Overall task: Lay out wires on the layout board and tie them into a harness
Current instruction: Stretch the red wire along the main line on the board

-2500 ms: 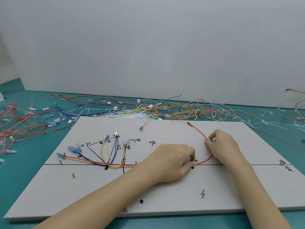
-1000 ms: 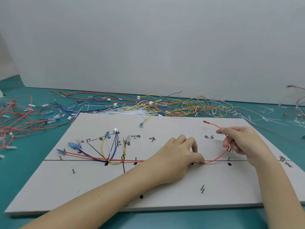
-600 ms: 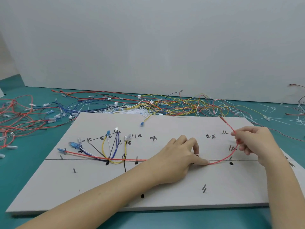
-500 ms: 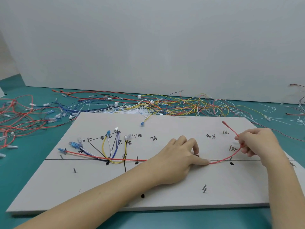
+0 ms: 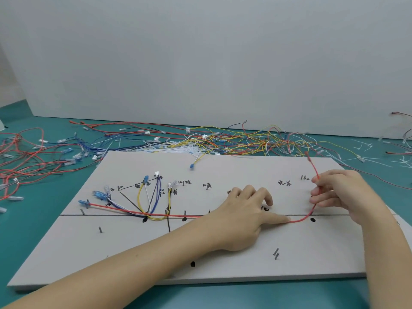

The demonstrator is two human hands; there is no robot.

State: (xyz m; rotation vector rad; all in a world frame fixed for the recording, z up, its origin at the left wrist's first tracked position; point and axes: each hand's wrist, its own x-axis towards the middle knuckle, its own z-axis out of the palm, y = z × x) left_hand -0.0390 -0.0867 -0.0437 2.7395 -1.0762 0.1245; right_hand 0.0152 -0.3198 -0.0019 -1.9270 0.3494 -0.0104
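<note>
Both hands hold the red wire (image 5: 299,219): left (image 5: 247,216) pressing it flat, right (image 5: 334,192) pinching it.

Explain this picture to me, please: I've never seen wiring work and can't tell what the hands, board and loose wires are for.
One camera, worn on the person's head, looks down at their bare hands. The pale layout board lies on a teal table; its inked lines, labels and small pins show where each wire runs. A few coloured wires already fan out at its left. The left hand presses a red wire onto the long black line, while the right hand pinches the wire's free end and bends it upward. Behind the board lies a tangle of spare wires.
</note>
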